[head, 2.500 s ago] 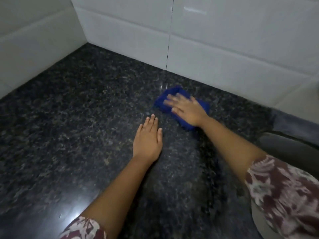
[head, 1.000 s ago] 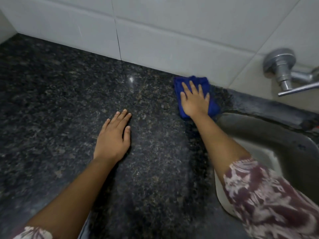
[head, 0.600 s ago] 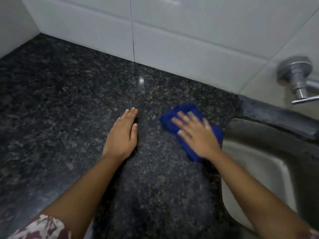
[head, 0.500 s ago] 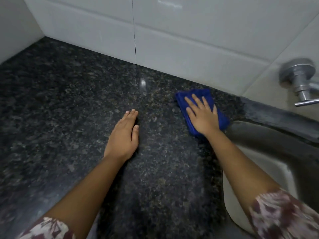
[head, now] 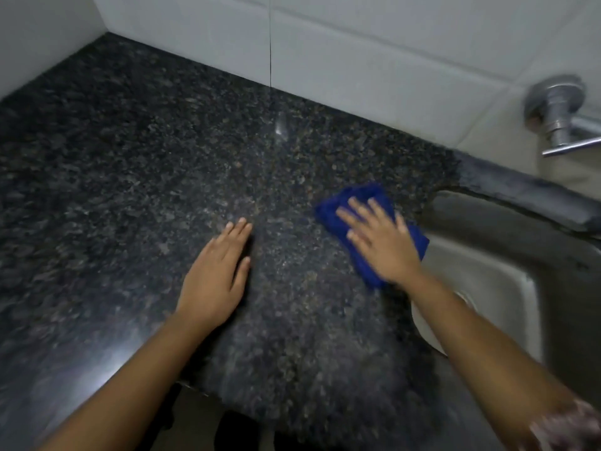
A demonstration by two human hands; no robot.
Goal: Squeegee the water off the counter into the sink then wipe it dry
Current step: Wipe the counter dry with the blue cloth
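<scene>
Pressing flat, the right hand point(head: 380, 242) pins a blue cloth point(head: 364, 203) to the tabletop point(head: 130, 157) seemingly just beside the sink point(head: 507, 288); left hand point(head: 216, 275) rests open-fingered, holding nothing

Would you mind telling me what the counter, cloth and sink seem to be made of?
Counter: likely polished granite, dark speckled, with a glossy reflection. Cloth: soft blue fabric, perhaps microfibre, folded under the right hand. Sink: probably brushed stainless steel, dull grey sheen.

- Readable markings: none. Checked granite counter point(head: 130, 190), wall tiles point(head: 357, 60), tap point(head: 557, 115), sink point(head: 487, 278) and blue cloth point(head: 361, 194); frame slightly blurred.
</scene>
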